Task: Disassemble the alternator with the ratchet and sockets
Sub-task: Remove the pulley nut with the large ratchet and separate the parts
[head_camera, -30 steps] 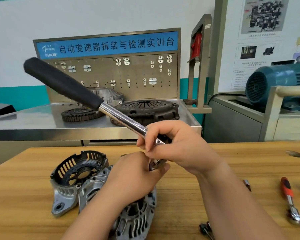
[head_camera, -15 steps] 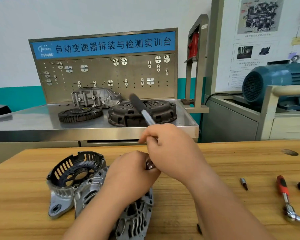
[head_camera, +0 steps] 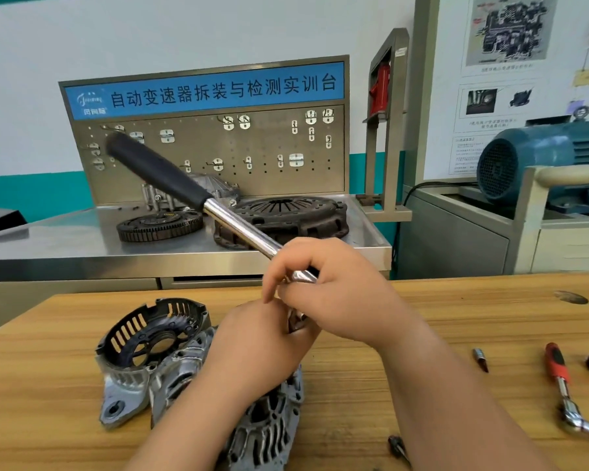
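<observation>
One ratchet [head_camera: 238,226] in right grip [head_camera: 337,294], directly above alternator [head_camera: 269,426] in left grip [head_camera: 262,345].

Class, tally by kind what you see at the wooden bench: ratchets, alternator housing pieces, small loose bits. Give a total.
Ratchets: 2, black-handled ratchet and red-handled ratchet.
Alternator housing pieces: 2, removed end cover and main body.
Small loose bits: 2, right bit and front bit.
Total: 6.

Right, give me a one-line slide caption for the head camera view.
Right hand holds the ratchet by its chrome shaft while the left hand steadies the alternator on the wooden bench.
</observation>
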Available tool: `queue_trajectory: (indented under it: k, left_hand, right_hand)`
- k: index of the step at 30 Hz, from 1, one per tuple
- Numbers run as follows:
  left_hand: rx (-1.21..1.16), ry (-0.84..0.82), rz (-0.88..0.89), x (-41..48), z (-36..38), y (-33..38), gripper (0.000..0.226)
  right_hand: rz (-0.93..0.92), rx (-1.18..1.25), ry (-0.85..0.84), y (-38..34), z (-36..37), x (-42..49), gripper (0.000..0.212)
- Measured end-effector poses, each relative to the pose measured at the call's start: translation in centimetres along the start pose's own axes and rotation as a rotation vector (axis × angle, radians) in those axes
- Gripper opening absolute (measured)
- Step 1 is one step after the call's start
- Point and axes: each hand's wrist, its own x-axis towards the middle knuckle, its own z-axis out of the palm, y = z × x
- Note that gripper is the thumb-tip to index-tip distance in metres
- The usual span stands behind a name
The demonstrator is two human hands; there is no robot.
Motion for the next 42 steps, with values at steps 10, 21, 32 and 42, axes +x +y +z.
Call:
queue_trajectory:
  k: [10, 21, 32, 42]
  left_hand:
    - [0.04, -0.03, 0.015, 0.0, 0.1, 0.3, 0.034]
    - [-0.127, -0.025, 0.02, -0.2, -0.6, 0.2, 0.025]
    - [0.031, -0.005, 0.002, 0.1, 0.2, 0.1, 0.033]
    - [0.021, 0.0, -0.054, 0.5, 0.4, 0.2, 0.043]
  right_hand:
    - [0.403, -0.628, 0.16, -0.3, 1.3, 0.0, 0.008]
    - [0.056, 0.083, -0.034, -0.7, 0.0, 0.1, 0.039]
    - [0.264, -0.232, 0.167, -0.3, 1.5, 0.4, 0.026]
    - [0.169, -0.168, 0.135, 0.7, 0.6, 0.1, 0.027]
